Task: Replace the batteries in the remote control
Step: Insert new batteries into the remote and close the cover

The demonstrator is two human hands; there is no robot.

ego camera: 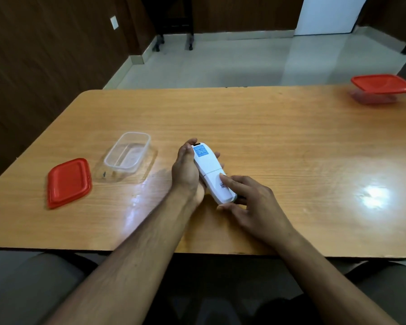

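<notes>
Head view. The remote control (211, 172) is a white unit held back side up, just above the table (267, 141), a little left of centre and nearer the near edge than the far edge. Its long axis runs diagonally, with the far end pointing toward the far left and the near end toward the near right. A blue label (201, 151) sits on the far end of the back. A seam crosses the body near its middle; the battery cover (218, 186) lies on the near side of that seam and carries a small printed code.

The left hand (188, 171) grasps the remote control from its left side: the palm cradles the body and the fingertips curl round the far edge. The right hand (251, 200) rests on the near end: its index finger presses flat on the battery cover, while the thumb and remaining fingers curl round the near end.

A clear container (127, 152), open and without a lid, stands toward the left edge of the table. A red lid (68, 182) lies flat just beside it, nearer the left near corner. A second clear container with a red lid fitted (382, 87) stands at the far right corner, well apart from the hands.
</notes>
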